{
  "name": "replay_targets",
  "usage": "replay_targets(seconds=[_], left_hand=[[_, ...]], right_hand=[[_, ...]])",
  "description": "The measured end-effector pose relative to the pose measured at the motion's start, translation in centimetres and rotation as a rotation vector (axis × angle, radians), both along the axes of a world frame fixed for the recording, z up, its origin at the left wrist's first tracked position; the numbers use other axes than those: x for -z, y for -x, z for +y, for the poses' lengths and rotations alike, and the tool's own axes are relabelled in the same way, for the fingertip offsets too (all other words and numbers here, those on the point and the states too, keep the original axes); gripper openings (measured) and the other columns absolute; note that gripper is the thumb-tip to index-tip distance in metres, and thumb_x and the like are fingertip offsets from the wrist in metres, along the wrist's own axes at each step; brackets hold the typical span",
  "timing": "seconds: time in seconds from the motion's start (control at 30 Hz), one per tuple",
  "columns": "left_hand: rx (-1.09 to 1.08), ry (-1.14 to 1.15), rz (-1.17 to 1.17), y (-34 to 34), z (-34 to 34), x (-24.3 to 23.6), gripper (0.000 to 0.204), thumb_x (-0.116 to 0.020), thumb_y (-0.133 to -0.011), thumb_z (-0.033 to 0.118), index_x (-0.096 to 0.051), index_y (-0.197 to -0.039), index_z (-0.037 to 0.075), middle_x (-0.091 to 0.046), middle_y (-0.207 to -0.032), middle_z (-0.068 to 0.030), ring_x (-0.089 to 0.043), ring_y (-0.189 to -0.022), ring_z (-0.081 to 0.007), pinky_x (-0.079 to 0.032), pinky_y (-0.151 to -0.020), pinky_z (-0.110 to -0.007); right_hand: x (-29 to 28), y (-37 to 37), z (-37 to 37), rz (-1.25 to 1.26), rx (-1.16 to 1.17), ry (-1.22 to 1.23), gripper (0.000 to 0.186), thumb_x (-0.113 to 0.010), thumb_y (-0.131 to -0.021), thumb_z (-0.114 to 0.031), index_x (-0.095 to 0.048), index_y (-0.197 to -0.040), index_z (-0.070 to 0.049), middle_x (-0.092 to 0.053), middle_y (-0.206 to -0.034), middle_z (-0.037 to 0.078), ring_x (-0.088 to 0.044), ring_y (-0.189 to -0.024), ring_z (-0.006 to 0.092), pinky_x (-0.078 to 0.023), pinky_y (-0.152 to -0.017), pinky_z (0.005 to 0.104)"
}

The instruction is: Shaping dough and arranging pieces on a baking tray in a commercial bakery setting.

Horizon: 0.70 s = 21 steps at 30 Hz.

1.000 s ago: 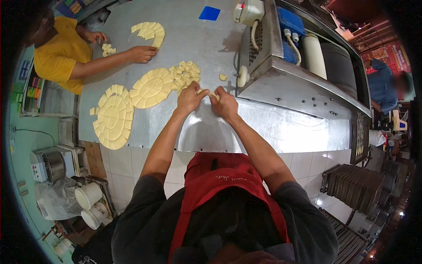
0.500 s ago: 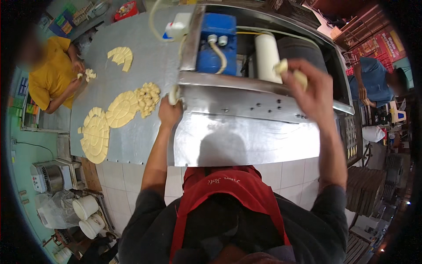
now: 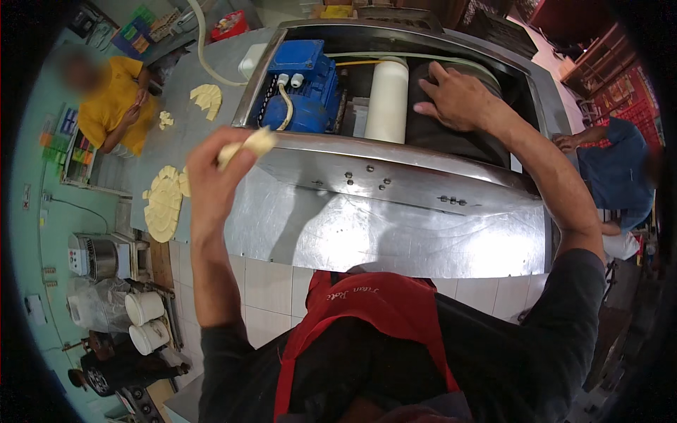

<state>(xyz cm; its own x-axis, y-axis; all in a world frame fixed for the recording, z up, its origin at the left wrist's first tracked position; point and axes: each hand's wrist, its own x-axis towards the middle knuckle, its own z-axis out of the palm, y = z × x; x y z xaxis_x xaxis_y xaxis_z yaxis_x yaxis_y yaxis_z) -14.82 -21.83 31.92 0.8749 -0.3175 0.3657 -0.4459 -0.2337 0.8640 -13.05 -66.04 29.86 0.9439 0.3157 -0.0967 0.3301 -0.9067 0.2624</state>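
Observation:
My left hand [image 3: 217, 169] is raised over the near left corner of the machine, its fingers closed round pale yellow dough pieces [image 3: 248, 146], slightly blurred. Over the dark rounded drum [image 3: 486, 144] inside the machine hovers my right hand [image 3: 462, 101], fingers spread and no dough visible in it; I cannot tell whether it touches the drum. A white cylinder [image 3: 386, 106] stands out just left of that hand. Left on the metal table lie a round of cut dough [image 3: 163, 208], a curved dough strip [image 3: 206, 99] and a small dough cluster [image 3: 166, 120]. My left hand partly hides more dough.
A blue motor [image 3: 303, 88] with a pale cable fills the machine's left end. The steel front rim [image 3: 395, 150] runs between me and the drum. One person in yellow [image 3: 116, 106] works at the table's far left; another in blue [image 3: 617, 169] is at the right.
My left hand has risen from beside the machine's corner with dough in it. My right hand, which held dough pieces, has opened over the drum. The view has shifted.

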Motion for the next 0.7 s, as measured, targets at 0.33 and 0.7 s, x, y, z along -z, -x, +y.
replay_targets(seconds=[0.33, 0.7], left_hand=[[0.166, -0.733, -0.103, -9.2, -21.7, -1.8, 0.049, -0.079, -0.09, 0.057, -0.084, -0.11, 0.012, -0.081, -0.097, -0.0118, -0.078, -0.093, -0.0273, -0.059, -0.083, -0.04], [0.475, -0.88, -0.129, -10.3, -26.3, 2.7, 0.07, -0.08, -0.09, 0.026, -0.053, -0.153, 0.016, -0.078, -0.116, -0.0128, -0.072, -0.117, -0.0365, -0.055, -0.101, -0.048]], right_hand=[[-2.2, 5.1, -1.4, 0.128, -0.134, 0.008, 0.081, -0.036, -0.11, -0.066, -0.048, -0.16, -0.004, -0.042, -0.169, 0.015, -0.033, -0.159, 0.0363, -0.019, -0.129, 0.0661], [11.4, 13.1, -25.9, -0.576, 0.83, -1.503, 0.052, -0.066, -0.108, -0.041, -0.065, -0.138, 0.002, -0.072, -0.12, 0.009, -0.069, -0.114, 0.0216, -0.053, -0.098, 0.0337]])
